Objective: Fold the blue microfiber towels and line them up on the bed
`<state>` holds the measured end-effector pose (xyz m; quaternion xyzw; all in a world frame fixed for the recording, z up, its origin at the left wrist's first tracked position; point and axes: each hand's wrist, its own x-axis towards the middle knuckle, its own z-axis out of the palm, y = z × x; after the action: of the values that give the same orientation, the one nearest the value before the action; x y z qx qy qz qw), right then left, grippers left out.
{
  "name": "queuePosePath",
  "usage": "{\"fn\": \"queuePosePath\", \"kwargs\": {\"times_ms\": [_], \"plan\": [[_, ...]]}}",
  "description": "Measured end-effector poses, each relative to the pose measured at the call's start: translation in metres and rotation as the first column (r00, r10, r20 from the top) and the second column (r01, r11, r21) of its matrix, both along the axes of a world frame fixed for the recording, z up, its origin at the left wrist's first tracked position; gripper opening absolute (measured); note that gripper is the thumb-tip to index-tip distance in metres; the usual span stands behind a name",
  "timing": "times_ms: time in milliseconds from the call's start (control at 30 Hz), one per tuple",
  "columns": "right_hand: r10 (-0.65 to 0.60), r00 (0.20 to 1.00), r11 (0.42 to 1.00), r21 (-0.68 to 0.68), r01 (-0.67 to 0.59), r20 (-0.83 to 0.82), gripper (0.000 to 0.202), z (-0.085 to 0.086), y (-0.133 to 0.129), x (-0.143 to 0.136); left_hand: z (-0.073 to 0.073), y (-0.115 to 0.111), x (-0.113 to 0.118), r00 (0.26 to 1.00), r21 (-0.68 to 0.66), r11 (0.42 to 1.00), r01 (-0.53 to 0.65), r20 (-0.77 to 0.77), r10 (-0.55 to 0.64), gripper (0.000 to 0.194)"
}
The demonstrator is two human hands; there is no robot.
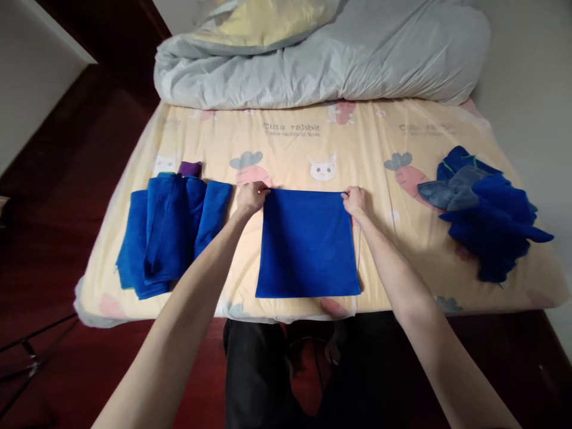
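Observation:
A blue cloth (308,247) lies flat as a near square on the yellow printed bed sheet (286,158), in front of my body. My left hand (252,196) pinches its far left corner. At the far right corner, my right hand (355,201) has its fingers closed on the same cloth. Left of my left hand is a group of folded blue cloths (167,232), with a small purple piece (190,169) at its far edge. A crumpled heap of blue cloths (496,214) with a grey one (451,189) lies on the right.
A rolled grey-white quilt (322,65) spans the far side of the bed. Walls stand at the left and right. Dark red floor (80,369) shows at the near left, with thin black metal legs (31,351) on it. My dark-trousered legs are at the near edge.

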<state>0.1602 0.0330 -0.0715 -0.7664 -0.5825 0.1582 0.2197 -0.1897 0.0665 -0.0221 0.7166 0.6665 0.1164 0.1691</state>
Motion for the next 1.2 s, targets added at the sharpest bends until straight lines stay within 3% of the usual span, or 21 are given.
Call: {"fn": "queuePosePath", "kwargs": {"times_ms": [100,233,300,433,567,633,767,867,967,1100,1200], "plan": [[0.075,0.992,0.983,0.163,-0.09,0.097,0.038,0.012,-0.021,-0.041,0.0,-0.028,0.036,0.999,0.152,0.988,-0.032,-0.025,0.036,0.043],[0.343,0.922,0.919,0.139,-0.369,0.182,0.055,0.016,-0.074,-0.093,-0.024,-0.083,0.074,0.961,0.168,0.946,0.276,-0.028,-0.276,0.058],[0.425,0.885,0.891,0.083,-0.445,0.19,0.059,0.008,-0.093,-0.097,-0.041,-0.098,0.079,0.945,0.137,0.936,0.325,-0.015,-0.326,0.064],[0.349,0.918,0.934,0.003,-0.356,0.189,0.063,-0.006,-0.083,-0.066,-0.059,-0.088,0.066,0.982,0.114,0.976,0.184,0.027,-0.188,0.074],[0.201,0.956,0.979,-0.003,-0.205,0.214,0.062,0.001,-0.059,-0.051,-0.051,-0.075,0.058,0.998,0.084,0.994,0.064,0.022,-0.066,0.073],[0.247,0.94,0.965,0.031,-0.261,0.234,0.063,0.008,-0.068,-0.06,-0.046,-0.089,0.062,0.996,0.103,0.991,0.088,0.011,-0.089,0.073],[0.456,0.863,0.88,0.035,-0.473,0.218,0.067,0.005,-0.115,-0.076,-0.048,-0.14,0.074,0.977,0.125,0.971,0.204,0.037,-0.21,0.071],[0.374,0.908,0.923,0.015,-0.384,0.188,0.07,-0.007,-0.131,-0.068,-0.053,-0.159,0.069,0.978,0.125,0.972,0.197,0.044,-0.204,0.069],[0.28,0.942,0.959,-0.001,-0.284,0.183,0.073,-0.013,-0.121,-0.054,-0.055,-0.155,0.053,0.987,0.115,0.983,0.145,0.05,-0.151,0.071],[0.302,0.935,0.952,-0.014,-0.304,0.186,0.075,-0.013,-0.121,-0.041,-0.054,-0.155,0.028,0.992,0.078,0.99,0.118,0.04,-0.122,0.072],[0.298,0.935,0.953,-0.01,-0.302,0.192,0.075,-0.011,-0.147,-0.032,-0.052,-0.18,0.01,0.991,0.078,0.99,0.117,0.051,-0.122,0.073]]}}
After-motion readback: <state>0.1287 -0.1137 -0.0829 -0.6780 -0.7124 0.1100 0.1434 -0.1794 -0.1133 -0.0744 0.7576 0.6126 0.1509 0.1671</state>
